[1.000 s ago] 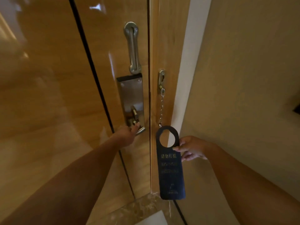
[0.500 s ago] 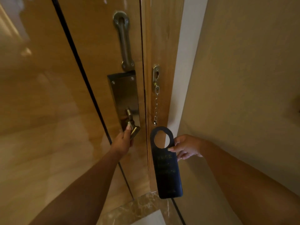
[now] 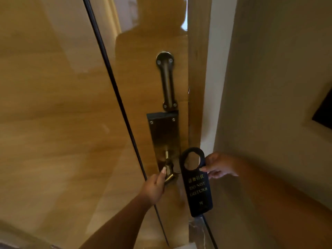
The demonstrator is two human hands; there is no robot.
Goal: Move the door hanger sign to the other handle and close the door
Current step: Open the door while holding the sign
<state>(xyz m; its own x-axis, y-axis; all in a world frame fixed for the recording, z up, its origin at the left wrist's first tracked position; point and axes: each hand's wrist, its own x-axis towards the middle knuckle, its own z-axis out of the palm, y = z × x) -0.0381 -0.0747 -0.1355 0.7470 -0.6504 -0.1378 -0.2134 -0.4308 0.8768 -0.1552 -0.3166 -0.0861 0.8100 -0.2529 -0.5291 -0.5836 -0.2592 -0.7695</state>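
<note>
A glossy wooden door (image 3: 62, 123) fills the left and centre. Its brass lever handle (image 3: 169, 175) sticks out of a dark metal lock plate (image 3: 164, 133). My left hand (image 3: 155, 186) is closed around that lever. My right hand (image 3: 218, 167) pinches a black door hanger sign (image 3: 197, 187) by its right edge, just under its round hole. The sign reads DO NOT DISTURB in gold and hangs upright right of the handle, in front of the door edge and frame.
A metal swing-bar guard (image 3: 167, 81) is screwed to the door above the lock plate. The wooden door frame (image 3: 199, 87) and a beige wall (image 3: 269, 87) stand at right. A dark panel (image 3: 323, 112) sits on the wall at far right. Marble threshold (image 3: 196, 229) lies below.
The view has shifted, so the door hardware sits lower and farther right. The chain on the frame has gone from sight. The sign now sits closer to the handle. My left hand stays on the lever.
</note>
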